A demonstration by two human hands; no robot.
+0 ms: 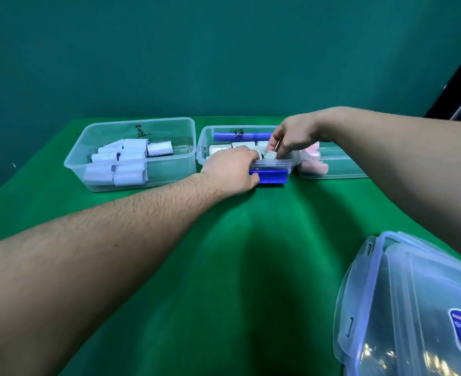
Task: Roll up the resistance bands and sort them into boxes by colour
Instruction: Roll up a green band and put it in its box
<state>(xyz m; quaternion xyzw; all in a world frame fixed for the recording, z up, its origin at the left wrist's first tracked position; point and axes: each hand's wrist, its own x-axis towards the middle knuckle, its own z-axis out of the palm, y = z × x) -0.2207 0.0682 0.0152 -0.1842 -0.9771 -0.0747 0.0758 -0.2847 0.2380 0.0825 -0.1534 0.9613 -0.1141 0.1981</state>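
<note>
Three clear plastic boxes stand in a row at the far side of the green table. The left box (93,137) holds several pale lilac rolled bands (126,161). The middle box (205,137) has blue clips and holds pale rolled bands (240,145). My left hand (232,169) grips that box's front rim, thumb on the blue clip (272,177). My right hand (291,137) reaches down into the middle box and pinches a pale green rolled band (271,156). The right box (337,169), partly hidden by my right arm, holds pink rolls (314,166).
Clear lids (413,294) with a blue sticker lie stacked at the near right corner. A green cloth covers the table, with a green wall behind. A dark object stands at the far right edge.
</note>
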